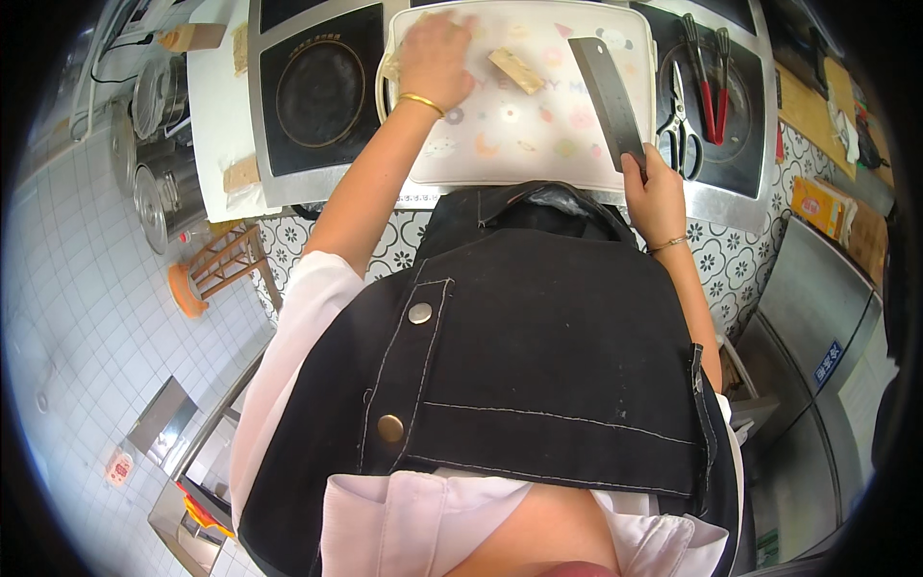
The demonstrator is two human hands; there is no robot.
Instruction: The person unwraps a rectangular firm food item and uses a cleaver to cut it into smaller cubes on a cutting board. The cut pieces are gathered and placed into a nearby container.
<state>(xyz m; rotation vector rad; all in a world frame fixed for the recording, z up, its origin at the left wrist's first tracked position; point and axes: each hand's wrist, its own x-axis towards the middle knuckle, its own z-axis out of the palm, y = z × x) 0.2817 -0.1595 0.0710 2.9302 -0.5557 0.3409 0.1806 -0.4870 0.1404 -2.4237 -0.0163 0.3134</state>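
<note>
My right hand grips the handle of a steel cleaver, its blade slanting over the right side of a white cutting board with printed pictures. My left hand, blurred, is over the board's upper left corner. Pale, crumpled material shows at the edge of that hand; whether the fingers hold it cannot be made out. Between the hands, a tan rectangular piece of food lies aslant on the board.
Kitchen scissors and red-handled tongs lie on the right black cooktop. Another cooktop is to the left. Beyond it are lidded steel pots and a wooden stool. A metal refrigerator stands at right.
</note>
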